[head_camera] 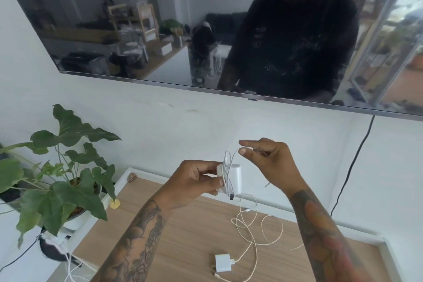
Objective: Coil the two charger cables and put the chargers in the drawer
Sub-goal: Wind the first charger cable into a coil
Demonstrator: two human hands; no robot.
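Note:
My left hand (196, 179) grips a white charger block (235, 177) held up above the wooden cabinet top (178, 242). Its thin white cable (230, 160) is wound round the block, with one loop rising above it. My right hand (266, 160) pinches the top of that loop between thumb and forefinger, just right of the block. A second white charger (223, 263) lies flat on the wood near the front. Its cream cable (251, 229) sprawls in loose loops behind it. No drawer shows in this view.
A leafy potted plant (59, 181) stands at the left edge of the cabinet. A wall-mounted TV (160, 30) hangs above, and a black cord (357, 160) drops down the wall on the right. A small yellow object (115, 204) lies by the plant.

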